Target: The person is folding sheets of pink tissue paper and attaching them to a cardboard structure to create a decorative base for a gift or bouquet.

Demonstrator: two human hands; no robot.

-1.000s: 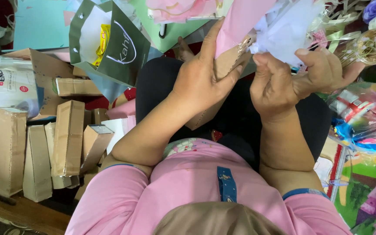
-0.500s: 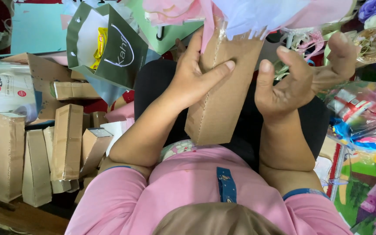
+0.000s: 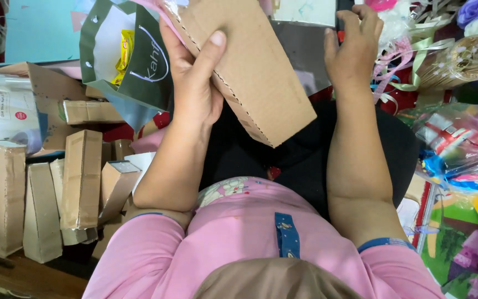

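Cardboard box: the flat brown cardboard box [image 3: 250, 66] with a stitched-looking dotted edge is tilted above your lap, its upper end out of frame, so you cannot tell what, if anything, is inside.
Left hand: your left hand [image 3: 192, 83] grips the box's near long edge, thumb pressed flat across the broad face and fingers wrapped behind; this seems to steady it at a slant.
Right hand: your right hand [image 3: 355, 47] is off the box, just beside its far edge, fingers loosely curled and slightly apart, holding nothing that shows.
Stack at left: several tall brown cardboard boxes [image 3: 81, 182] stand upright side by side, all closed.
Bag: a dark green and white paper carrier bag [image 3: 139, 72] gapes open, a yellow packet [image 3: 124, 52] inside.
Right side: ribbons and cellophane-wrapped gifts [image 3: 455, 144] lie heaped.
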